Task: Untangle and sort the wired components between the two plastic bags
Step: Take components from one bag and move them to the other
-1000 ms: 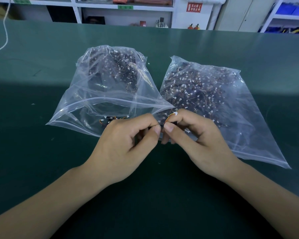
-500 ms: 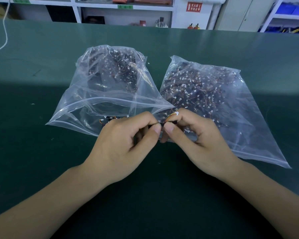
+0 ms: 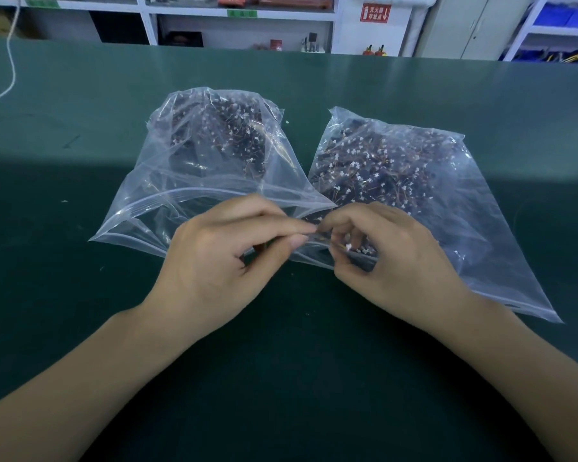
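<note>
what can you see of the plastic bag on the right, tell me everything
The right plastic bag is clear, thin and crinkled, and lies flat on the green table, its mouth towards the person. It is packed with small dark wired components with white connectors and orange leads. Its left edge touches or overlaps the left bag. The right hand rests over its near left corner, pinching a component there.

A dark green worktable [image 3: 414, 88] fills the room's foreground. White shelving [image 3: 234, 25] and a red sign [image 3: 375, 13] line the far wall.
</note>
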